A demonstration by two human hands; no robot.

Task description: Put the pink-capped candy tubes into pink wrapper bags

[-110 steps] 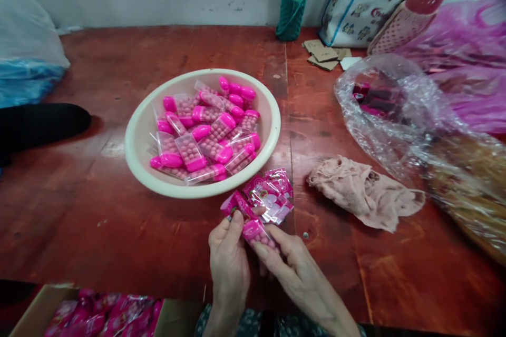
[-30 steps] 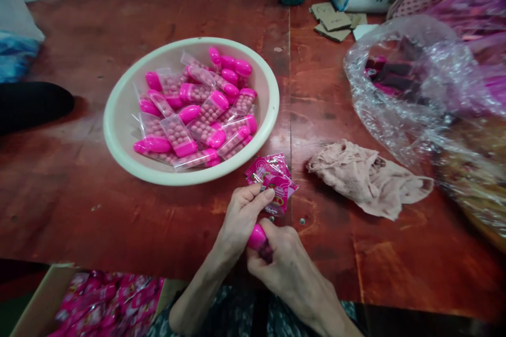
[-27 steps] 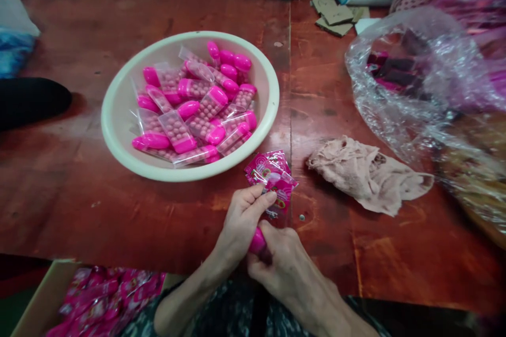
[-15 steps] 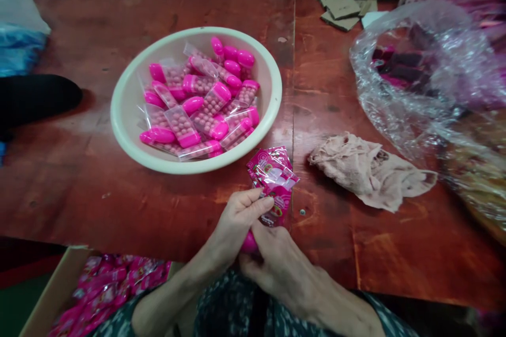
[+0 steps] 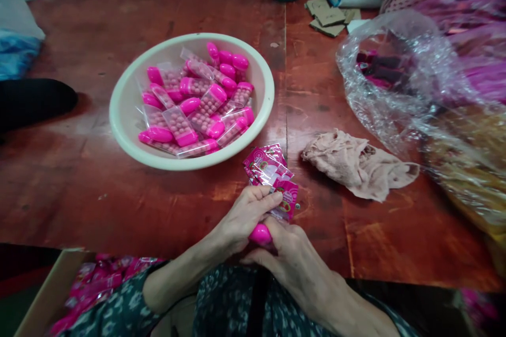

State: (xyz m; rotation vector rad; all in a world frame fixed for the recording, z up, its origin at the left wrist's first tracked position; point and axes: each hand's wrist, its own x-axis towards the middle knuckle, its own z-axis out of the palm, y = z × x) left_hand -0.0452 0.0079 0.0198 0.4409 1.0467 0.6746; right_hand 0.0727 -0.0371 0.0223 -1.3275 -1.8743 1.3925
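My left hand is closed, thumb on top, on a pink printed wrapper that sticks out past its fingertips. Close against it, my right hand is curled round a candy container with a bright pink cap. The rest of that container is hidden between the hands, so I cannot tell how far it sits inside the wrapper. Just beyond the fingers, more pink printed wrappers lie in a loose pile on the table. A cream basin holds several clear, pink-capped containers full of small pink balls.
Right of the wrappers lies a crumpled beige cloth, with clear plastic bags beyond it. Cardboard pieces are at the back. A carton of pink packets stands below the table's front edge on the left.
The pink cap shows more between my hands, and the wrapper in them has shifted right and slightly up. The view has tilted a little.
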